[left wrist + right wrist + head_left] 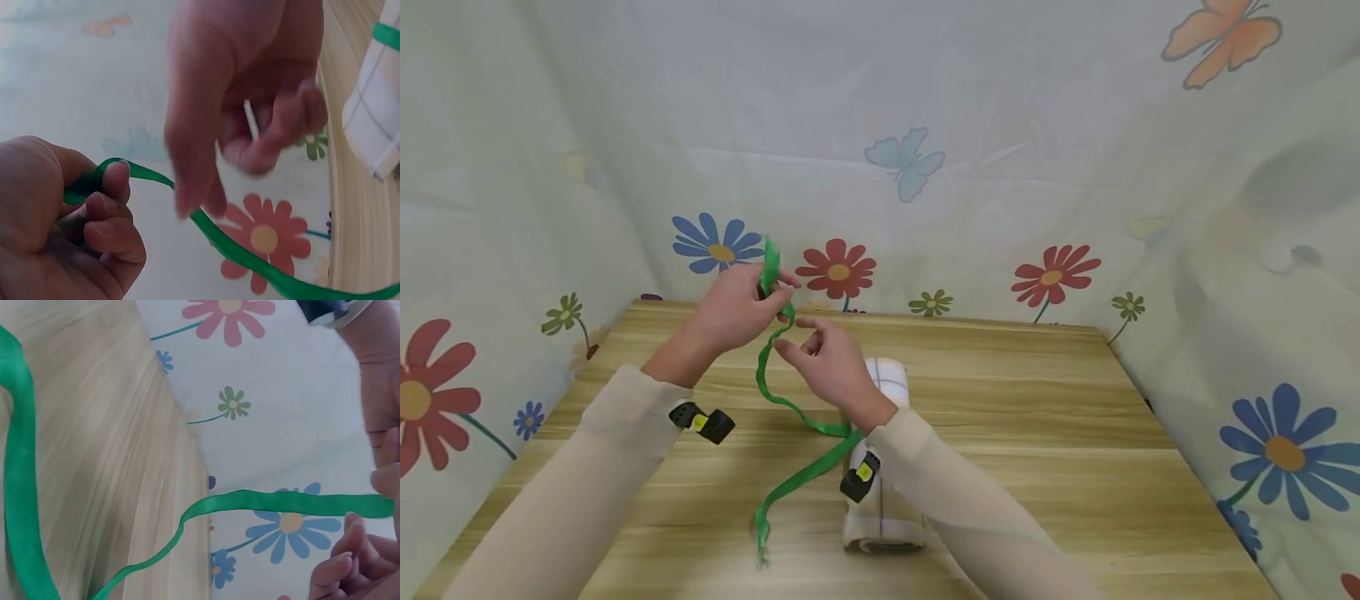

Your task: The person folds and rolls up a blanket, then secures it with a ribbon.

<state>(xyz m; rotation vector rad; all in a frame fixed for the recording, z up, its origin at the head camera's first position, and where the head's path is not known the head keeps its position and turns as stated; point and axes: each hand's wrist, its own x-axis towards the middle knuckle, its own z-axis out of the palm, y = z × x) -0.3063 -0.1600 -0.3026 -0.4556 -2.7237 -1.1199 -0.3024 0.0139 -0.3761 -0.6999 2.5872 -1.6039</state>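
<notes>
In the head view my left hand (737,304), raised over the far left of the table, pinches a green ribbon (762,375) near one end. The tip of the ribbon sticks up above the fingers. Just below and to the right, my right hand (831,367) has its thumb and forefinger apart, close beside the hanging ribbon. In the left wrist view the blurred right fingertips (184,203) overlap the ribbon. A rolled white cloth (891,379) with dark lines lies on the table, partly hidden under the right forearm. The ribbon goes round its middle, and its other end trails left.
The wooden table (1015,467) has a light grain. Pale fabric walls (985,92) printed with flowers and butterflies stand around its back and sides. Each wrist carries a small black camera (861,477) over a beige sleeve (970,500).
</notes>
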